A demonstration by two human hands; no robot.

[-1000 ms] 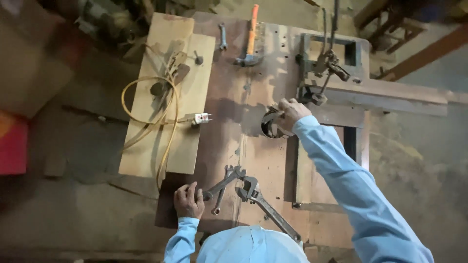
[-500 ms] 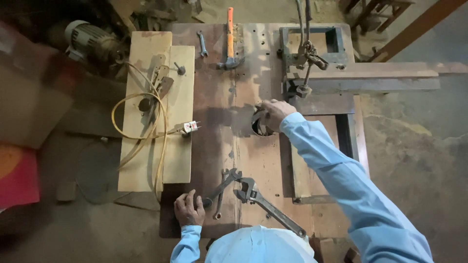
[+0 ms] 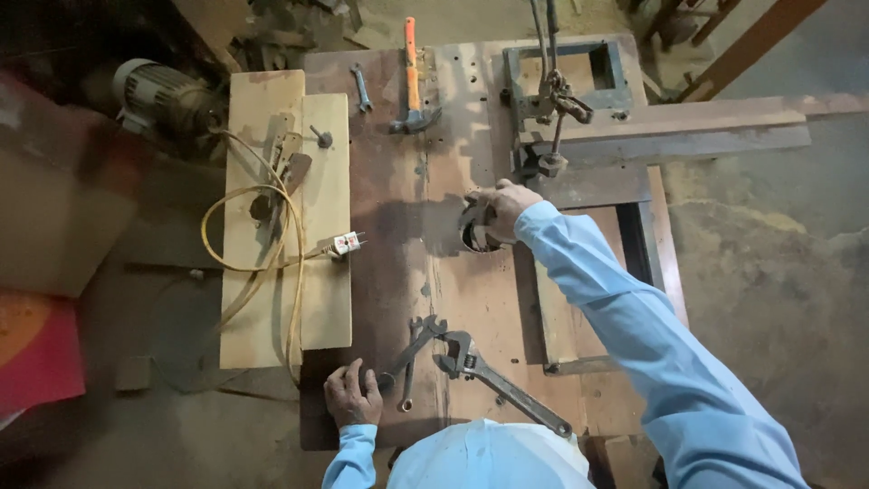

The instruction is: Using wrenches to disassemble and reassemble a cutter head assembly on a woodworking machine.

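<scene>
The right hand (image 3: 503,203) reaches out over the middle of the rusty brown surface (image 3: 398,235), its fingers curled around the rim of a round metal part (image 3: 477,228) set at a dark hole in the top; the grip looks closed on that part, though the fingers hide most of it. Just beyond the hand stands a metal lever mechanism (image 3: 554,100) in front of a grey square frame (image 3: 566,72). The left hand (image 3: 351,398) rests at the near edge of the surface, fingers loosely bent, touching the handle end of a small spanner (image 3: 412,349); whether it actually grips it cannot be told. Beside that lies an adjustable wrench (image 3: 493,385), angled toward the right. At the far edge lies a hammer with an orange handle (image 3: 412,77) and another small spanner (image 3: 361,87). On the left, a pale wooden board (image 3: 321,272) carries a coiled yellow cable (image 3: 244,244) ending in a white plug (image 3: 347,243), with an electric motor (image 3: 158,95) behind it
</scene>
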